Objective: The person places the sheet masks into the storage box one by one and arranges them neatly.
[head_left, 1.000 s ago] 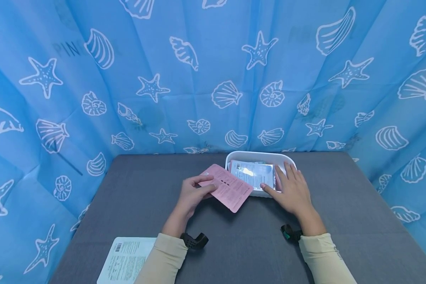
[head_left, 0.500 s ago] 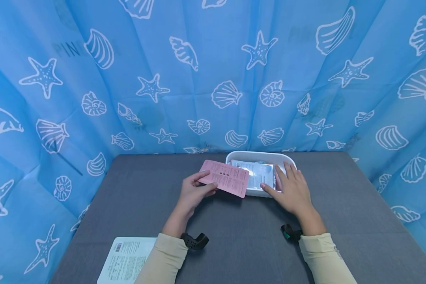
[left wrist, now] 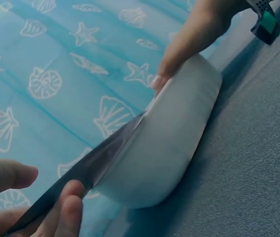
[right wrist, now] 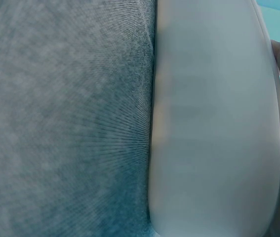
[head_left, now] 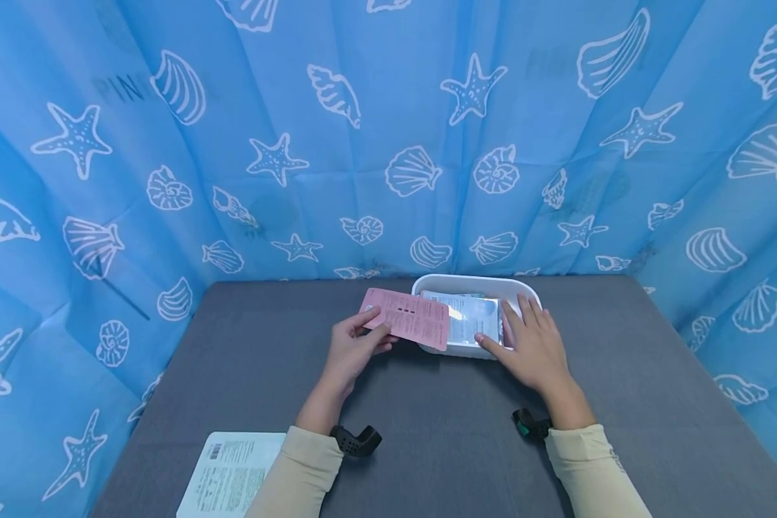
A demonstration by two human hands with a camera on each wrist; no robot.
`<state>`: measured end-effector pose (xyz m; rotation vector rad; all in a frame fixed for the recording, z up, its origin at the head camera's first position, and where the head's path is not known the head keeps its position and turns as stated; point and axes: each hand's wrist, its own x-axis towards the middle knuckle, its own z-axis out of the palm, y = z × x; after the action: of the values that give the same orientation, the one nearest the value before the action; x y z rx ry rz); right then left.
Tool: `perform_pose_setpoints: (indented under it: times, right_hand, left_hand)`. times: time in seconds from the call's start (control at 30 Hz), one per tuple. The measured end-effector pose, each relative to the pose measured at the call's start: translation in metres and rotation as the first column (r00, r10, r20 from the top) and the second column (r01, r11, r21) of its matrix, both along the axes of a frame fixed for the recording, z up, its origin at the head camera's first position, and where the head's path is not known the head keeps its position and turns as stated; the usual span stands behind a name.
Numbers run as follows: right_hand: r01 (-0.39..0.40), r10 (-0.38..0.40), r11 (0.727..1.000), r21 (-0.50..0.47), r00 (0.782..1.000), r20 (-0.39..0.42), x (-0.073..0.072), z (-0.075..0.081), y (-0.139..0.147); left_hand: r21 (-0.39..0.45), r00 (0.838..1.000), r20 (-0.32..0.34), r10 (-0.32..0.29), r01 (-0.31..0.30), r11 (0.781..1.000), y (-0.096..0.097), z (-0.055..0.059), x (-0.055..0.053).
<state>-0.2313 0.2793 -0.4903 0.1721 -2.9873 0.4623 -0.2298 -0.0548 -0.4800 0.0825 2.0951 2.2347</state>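
My left hand (head_left: 355, 350) pinches the left end of a pink sheet mask packet (head_left: 411, 321) between thumb and fingers. The packet's printed side faces up, and its right part overlaps the left end of a white plastic bin (head_left: 521, 289). In the left wrist view the packet (left wrist: 98, 158) appears edge-on, slanting up to the bin's rim. Inside the bin lies a pale blue, shiny packet (head_left: 475, 316) on top of others. My right hand (head_left: 532, 347) rests on the bin's right end, fingers spread and mostly straight, thumb over the near rim.
A mint-green packet (head_left: 229, 467) lies on the grey cloth-covered table (head_left: 453, 439) at front left, partly hidden by my left sleeve (head_left: 304, 467). Behind the table hangs a blue curtain (head_left: 337, 180) with shell and starfish prints.
The pink packet has turned from a steep slant to nearly level and shifted slightly left and away from me. My right hand has stayed on the bin.
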Motion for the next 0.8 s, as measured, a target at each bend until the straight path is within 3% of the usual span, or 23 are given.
perform_pose_setpoints:
  times: [0.17,0.37,0.47,0.8]
  right_hand:
    - [-0.006,0.006,1.000,0.001,1.000,-0.016,-0.001,0.000,0.000]
    - [-0.007,0.007,1.000,-0.002,1.000,-0.017,-0.002,-0.001,-0.001]
    - [-0.005,0.005,1.000,-0.002,1.000,-0.011,-0.003,-0.001,-0.001]
    - [-0.004,0.003,1.000,0.009,1.000,0.014,-0.002,0.000,0.000]
  left_hand:
    - [-0.021,0.999,0.024,-0.027,0.028,0.999,0.003,0.003,0.001]
    - [-0.145,0.989,-0.014,-0.148,0.145,0.979,0.008,0.003,0.003]
    - [-0.165,0.982,-0.013,-0.187,0.183,0.969,0.011,0.002,0.004]
    - [-0.145,0.991,0.034,-0.126,0.130,0.981,0.015,-0.002,0.003]
